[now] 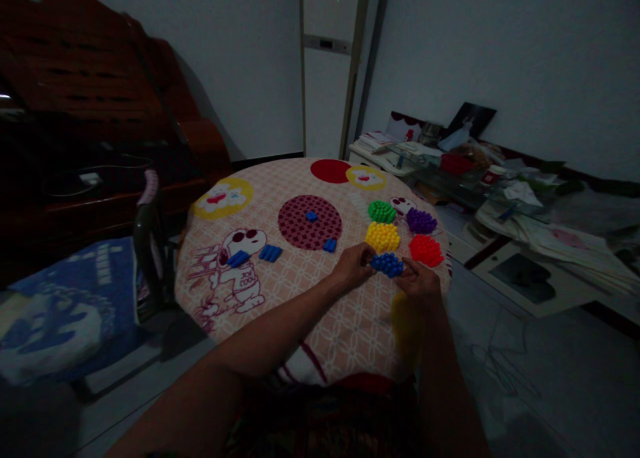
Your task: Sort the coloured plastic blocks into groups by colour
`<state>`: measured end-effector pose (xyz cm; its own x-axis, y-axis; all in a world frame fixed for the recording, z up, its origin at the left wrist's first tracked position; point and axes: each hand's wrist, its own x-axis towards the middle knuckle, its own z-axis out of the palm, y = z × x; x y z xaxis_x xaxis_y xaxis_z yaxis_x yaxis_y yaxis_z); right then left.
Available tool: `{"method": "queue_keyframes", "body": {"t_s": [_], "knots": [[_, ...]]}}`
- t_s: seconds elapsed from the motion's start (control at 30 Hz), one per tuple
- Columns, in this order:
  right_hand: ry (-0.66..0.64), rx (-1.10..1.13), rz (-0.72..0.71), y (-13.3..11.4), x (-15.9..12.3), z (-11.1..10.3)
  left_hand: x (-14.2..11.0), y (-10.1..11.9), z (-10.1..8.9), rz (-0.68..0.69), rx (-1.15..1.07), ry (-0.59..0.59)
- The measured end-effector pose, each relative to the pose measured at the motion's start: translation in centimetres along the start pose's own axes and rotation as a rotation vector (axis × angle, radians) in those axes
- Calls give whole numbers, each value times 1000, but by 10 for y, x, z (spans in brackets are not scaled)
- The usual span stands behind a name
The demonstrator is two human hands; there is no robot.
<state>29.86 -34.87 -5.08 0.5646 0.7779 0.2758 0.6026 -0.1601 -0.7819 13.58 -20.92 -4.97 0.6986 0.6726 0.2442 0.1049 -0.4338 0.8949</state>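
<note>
A lumpy blue bundle (pixel 387 265) of small rounded pieces sits between my two hands, near the right front of the round table. My left hand (pixel 356 265) has curled fingers pinched at its left end. At its right end, the thumb and fingers of my right hand (pixel 421 281) close against it. Just beyond are similar clusters: yellow (pixel 383 237), red (pixel 426 250), green (pixel 381 211) and purple (pixel 421 221). Smaller groups of blue sticks lie to the left, one group (pixel 271 253) beside another group (pixel 239 258). Two more small blue pieces (pixel 330 245) (pixel 311 216) lie around the dark red circle.
A patterned cloth (pixel 300 291) covers the round table. On the right stands a low cabinet (pixel 525 271) cluttered with papers, bags and a cup (pixel 493 175). A chair with a blue cloth (pixel 85 298) and a wooden sofa (pixel 90 85) are at the left.
</note>
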Motion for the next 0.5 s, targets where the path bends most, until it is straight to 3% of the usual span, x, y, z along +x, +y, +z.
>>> {"method": "queue_keyframes", "body": {"t_s": [0.13,0.27,0.37,0.5], "knots": [[93,-28,-37,11,3,2,-1,-1,2,-2,-1,3],[215,128,137,18,6,10,3,-2,-5,-9,50,75],[269,255,245,16,6,16,13,-8,-25,16,147,150],[288,324,243,11,3,17,28,-23,-67,18,310,324]]}}
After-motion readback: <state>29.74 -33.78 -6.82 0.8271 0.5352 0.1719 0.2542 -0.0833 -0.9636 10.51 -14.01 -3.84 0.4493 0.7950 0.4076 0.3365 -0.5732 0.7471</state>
